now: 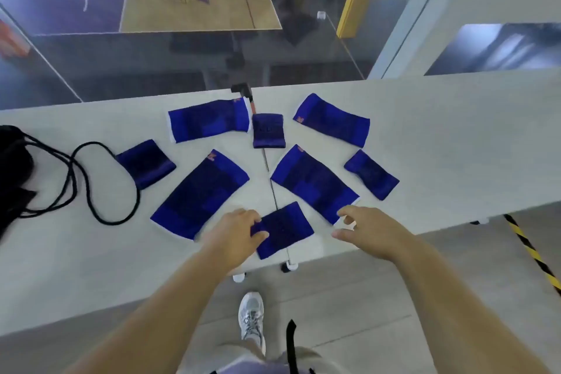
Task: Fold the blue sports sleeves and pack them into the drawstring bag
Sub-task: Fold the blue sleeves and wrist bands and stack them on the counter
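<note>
Several blue sports sleeves lie flat on the white table [91, 252]. The nearest small sleeve [283, 229] sits at the table's front edge, and my left hand [235, 234] pinches its left edge between thumb and fingers. My right hand [367, 232] hovers just right of it, fingers spread, its fingertips touching the near corner of a larger sleeve [314, 182]. Another large sleeve [200, 194] lies left of my left hand. The black drawstring bag [13, 173] rests at the far left, its cord [91, 182] looping across the table.
More sleeves lie farther back: a long sleeve [209, 120], a small sleeve [268, 130], another long sleeve [332, 120], one at the right [372, 174] and one by the cord [145, 162]. A seam [273, 188] splits two tabletops. A glass wall stands behind.
</note>
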